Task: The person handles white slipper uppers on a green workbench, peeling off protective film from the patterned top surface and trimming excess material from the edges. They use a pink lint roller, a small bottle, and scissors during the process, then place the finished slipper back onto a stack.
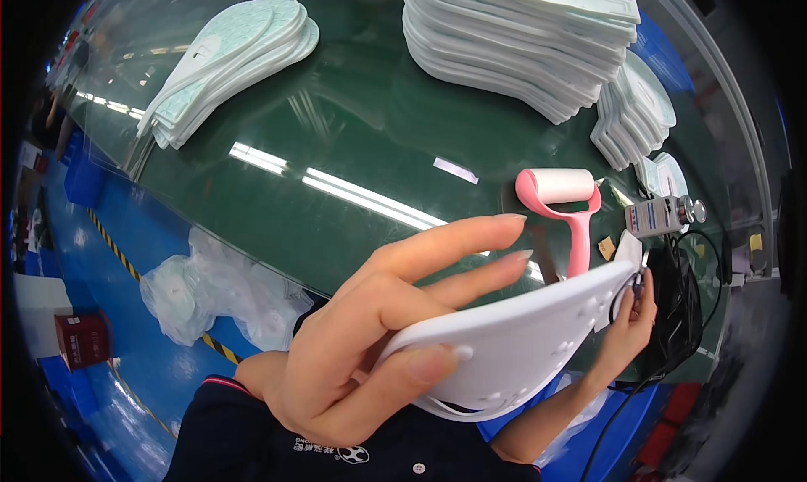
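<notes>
My left hand [353,339] pinches one end of a white curved panel [513,347] between thumb and fingers; its index and middle fingers stretch out above the edge. Small round bumps dot the panel's face, and its lower rim is bent round. At the panel's other end is my right hand [629,326], its fingers closed round a small dark object with a shiny metal part, too small to name. A piece of white cloth [629,248] shows beside those fingers. Just beyond the panel lies a pink-handled lint roller [578,226] with a white roll, its handle end partly hidden.
The dark green table [353,129] holds stacks of pale, flat shaped pieces [244,53], a taller stack [513,49] and smaller ones at right. A metal-topped bottle [654,217] and black bag [679,305] stand near my right hand. Clear plastic bags [227,293] lie at left.
</notes>
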